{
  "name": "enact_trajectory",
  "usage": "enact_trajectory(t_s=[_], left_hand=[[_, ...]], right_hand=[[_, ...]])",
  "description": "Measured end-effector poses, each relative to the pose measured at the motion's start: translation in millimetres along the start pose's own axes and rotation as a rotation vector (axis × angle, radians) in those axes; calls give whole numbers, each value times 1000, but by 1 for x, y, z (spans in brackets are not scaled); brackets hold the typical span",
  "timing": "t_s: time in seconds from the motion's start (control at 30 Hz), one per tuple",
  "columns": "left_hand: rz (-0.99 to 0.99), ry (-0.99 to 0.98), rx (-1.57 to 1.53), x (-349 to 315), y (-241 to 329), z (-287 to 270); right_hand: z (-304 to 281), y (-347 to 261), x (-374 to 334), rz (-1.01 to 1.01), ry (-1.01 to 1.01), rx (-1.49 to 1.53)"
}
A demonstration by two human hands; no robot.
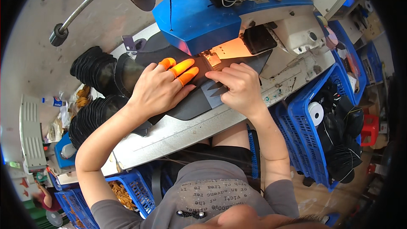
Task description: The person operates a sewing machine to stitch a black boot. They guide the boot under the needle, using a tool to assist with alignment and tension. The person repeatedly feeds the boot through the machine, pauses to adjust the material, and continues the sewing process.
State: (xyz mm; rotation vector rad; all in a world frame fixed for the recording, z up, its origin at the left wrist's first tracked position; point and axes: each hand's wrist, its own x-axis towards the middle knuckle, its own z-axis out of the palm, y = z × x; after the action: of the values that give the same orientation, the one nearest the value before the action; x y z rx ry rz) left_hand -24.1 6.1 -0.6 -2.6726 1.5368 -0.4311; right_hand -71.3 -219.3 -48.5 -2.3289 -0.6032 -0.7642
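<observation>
My left hand (157, 85), with orange finger cots on several fingers, lies with its fingers stretched out on a flat black piece of material (186, 111). My right hand (241, 88) is curled around a pair of thread snips (218, 89), whose dark pointed blades stick out toward the left. Its index finger rests near the presser foot (208, 59) of a blue and white sewing machine (197, 23). The material passes under the lit needle area, and its far part is hidden behind the machine head.
Stacks of black pieces (94, 114) stand at the left of the worktable (169, 136). A dark flat device (259, 39) lies right of the needle. Blue baskets (303, 133) with black goods and a white spool (315, 113) stand at the right. A lamp arm (87, 4) reaches in at upper left.
</observation>
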Motion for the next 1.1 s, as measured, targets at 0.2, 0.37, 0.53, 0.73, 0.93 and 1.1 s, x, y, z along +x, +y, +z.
enact_trajectory(t_s=[0.2,0.37,0.53,0.73,0.93,1.1], left_hand=[[22,18,4,1,-1,1],[5,-24,45,3,-5,1],[40,-49,106,6,-14,2],[75,-63,147,9,-24,3],[58,-58,157,12,-25,1],[26,-31,152,12,-26,3]], right_hand=[[2,0,-1,8,12,5],[1,0,-1,16,-1,7],[-2,-1,-1,23,-7,12],[-6,3,-3,39,12,-6],[-14,15,-8,76,101,16],[-15,15,-9,82,106,8]])
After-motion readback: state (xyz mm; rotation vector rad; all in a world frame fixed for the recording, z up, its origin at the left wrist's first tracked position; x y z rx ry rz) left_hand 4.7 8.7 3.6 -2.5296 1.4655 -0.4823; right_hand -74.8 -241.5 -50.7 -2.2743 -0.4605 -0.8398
